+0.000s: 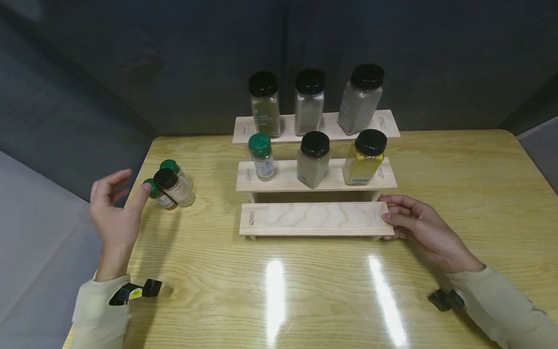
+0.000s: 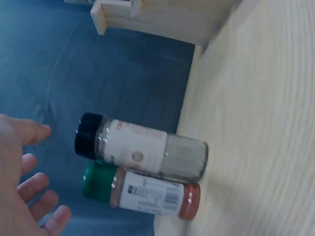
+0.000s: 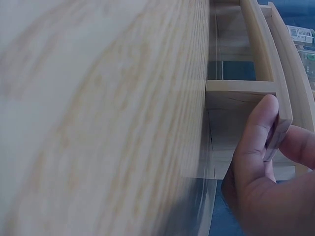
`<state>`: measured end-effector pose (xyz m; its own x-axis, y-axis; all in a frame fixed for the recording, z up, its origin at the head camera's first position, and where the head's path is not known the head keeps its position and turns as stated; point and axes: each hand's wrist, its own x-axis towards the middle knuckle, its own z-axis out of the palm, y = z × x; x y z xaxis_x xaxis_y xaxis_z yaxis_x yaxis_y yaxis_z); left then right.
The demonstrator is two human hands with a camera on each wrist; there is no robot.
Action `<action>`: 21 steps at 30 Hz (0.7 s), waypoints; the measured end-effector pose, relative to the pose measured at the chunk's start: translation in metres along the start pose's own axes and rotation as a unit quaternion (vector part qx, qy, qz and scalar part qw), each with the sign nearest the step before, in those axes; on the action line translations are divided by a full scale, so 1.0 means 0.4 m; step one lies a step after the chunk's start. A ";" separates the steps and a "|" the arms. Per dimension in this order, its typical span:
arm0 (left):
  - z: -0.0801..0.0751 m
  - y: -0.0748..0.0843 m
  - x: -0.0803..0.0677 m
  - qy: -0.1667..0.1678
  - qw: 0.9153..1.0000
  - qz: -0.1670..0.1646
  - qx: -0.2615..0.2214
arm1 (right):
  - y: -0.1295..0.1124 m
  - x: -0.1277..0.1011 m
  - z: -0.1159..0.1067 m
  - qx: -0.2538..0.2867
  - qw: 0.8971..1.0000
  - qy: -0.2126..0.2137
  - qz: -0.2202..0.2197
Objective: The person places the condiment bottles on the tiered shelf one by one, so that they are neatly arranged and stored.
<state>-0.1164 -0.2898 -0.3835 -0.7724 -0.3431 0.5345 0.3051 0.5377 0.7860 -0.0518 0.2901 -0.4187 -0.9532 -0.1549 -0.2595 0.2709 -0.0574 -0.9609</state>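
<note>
**Rack steadied at right, jars waiting at left**

Stood on a wooden table (image 1: pixel 457 174) against a dark backdrop: a three-step wooden rack (image 1: pixel 316 219), bottom step bare. Held six jars on the upper steps — three black-lidded on the far step, and on the middle step a green-lidded jar (image 1: pixel 262 156) at left, a black-lidded jar (image 1: pixel 314 158) in the middle, a yellow jar (image 1: pixel 364 157) at right.

Gripped the right end of the bottom step with the right hand (image 1: pixel 420 228), thumb on the near edge and fingers curled onto the top, as the right wrist view showed.

Hung spread and relaxed at the table's left edge: the left hand (image 1: pixel 114 215), holding nothing, one fingertip just beside the loose jars; contact not clear.

Stood clustered to the left of the rack, well apart from it: a black-lidded pale jar (image 1: pixel 175 187) and two green-lidded jars (image 1: pixel 159 194), touching one another.
</note>
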 end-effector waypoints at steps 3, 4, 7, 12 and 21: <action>-0.003 -0.012 -0.003 -0.017 1.000 -0.014 -0.009 | 0.002 -0.001 0.000 0.003 1.000 0.000 0.001; -0.004 -0.015 -0.004 -0.023 0.999 -0.019 -0.012 | 0.002 -0.002 0.001 0.003 1.000 0.000 0.001; -0.008 -0.026 -0.007 -0.046 0.998 -0.036 -0.013 | 0.002 -0.002 0.001 0.000 1.000 0.000 0.001; -0.012 -0.051 -0.013 -0.091 0.993 -0.075 -0.001 | 0.001 -0.002 0.000 -0.001 1.000 0.000 -0.001; -0.008 -0.072 -0.013 -0.130 0.984 -0.111 0.045 | 0.001 -0.003 0.001 -0.003 1.000 -0.002 -0.002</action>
<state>-0.1192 -0.3057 -0.4079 -0.9348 -0.2572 0.2451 0.0705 0.5417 0.8376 -0.0503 0.2899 -0.4187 -0.9537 -0.1581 -0.2559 0.2669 -0.0524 -0.9623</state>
